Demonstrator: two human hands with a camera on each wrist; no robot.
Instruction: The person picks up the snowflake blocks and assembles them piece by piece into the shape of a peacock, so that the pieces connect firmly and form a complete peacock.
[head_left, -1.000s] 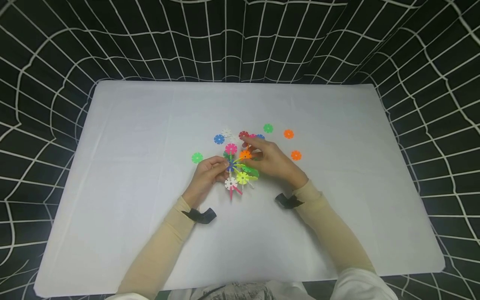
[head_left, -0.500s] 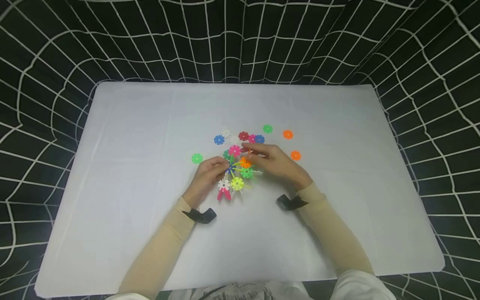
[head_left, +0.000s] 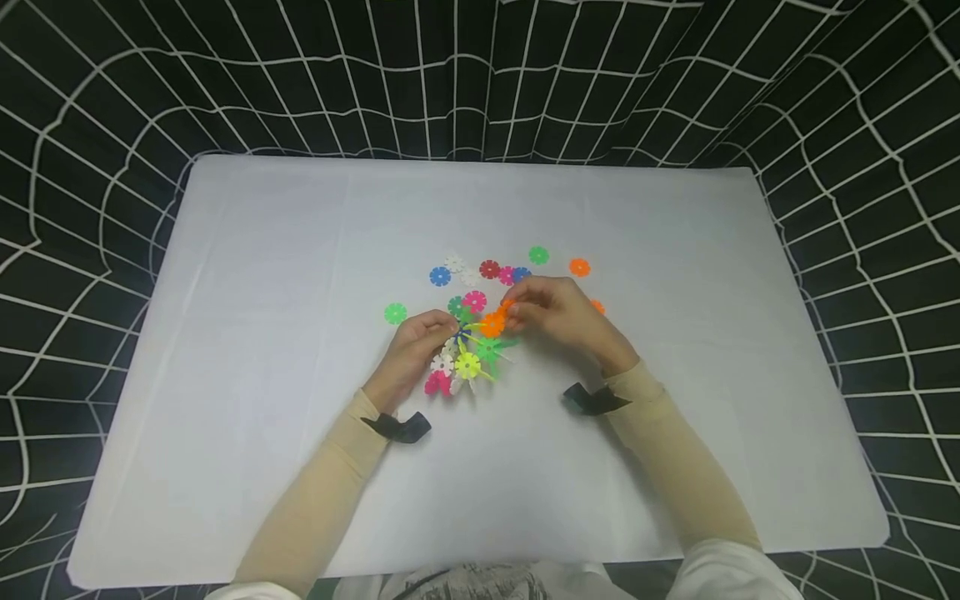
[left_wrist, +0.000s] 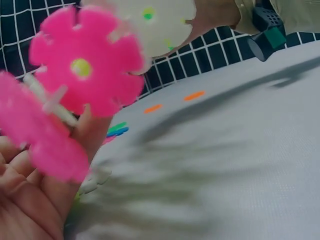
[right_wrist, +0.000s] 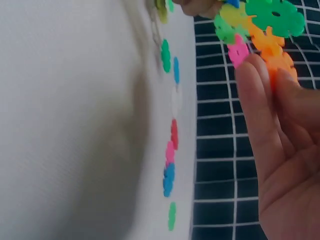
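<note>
In the head view my left hand pinches a cluster of slotted snowflake discs by its dark blue hub. Yellow, green, white and pink discs branch out from that hub. My right hand pinches an orange disc between thumb and fingers. That disc meets another orange disc at the cluster's right side. In the left wrist view a pink disc and a white disc stand close to the camera, partly hiding my left hand.
Loose discs lie on the white table, among them a red one, a blue one and orange ones, one partly behind the right hand. A green disc lies left of the cluster. Dark grid-patterned cloth surrounds the table.
The cluster has turned, its lower pink discs swinging left. My right hand has shifted slightly right, and the orange disc in its fingers now shows more of its face. The left hand stays nearly in place.
</note>
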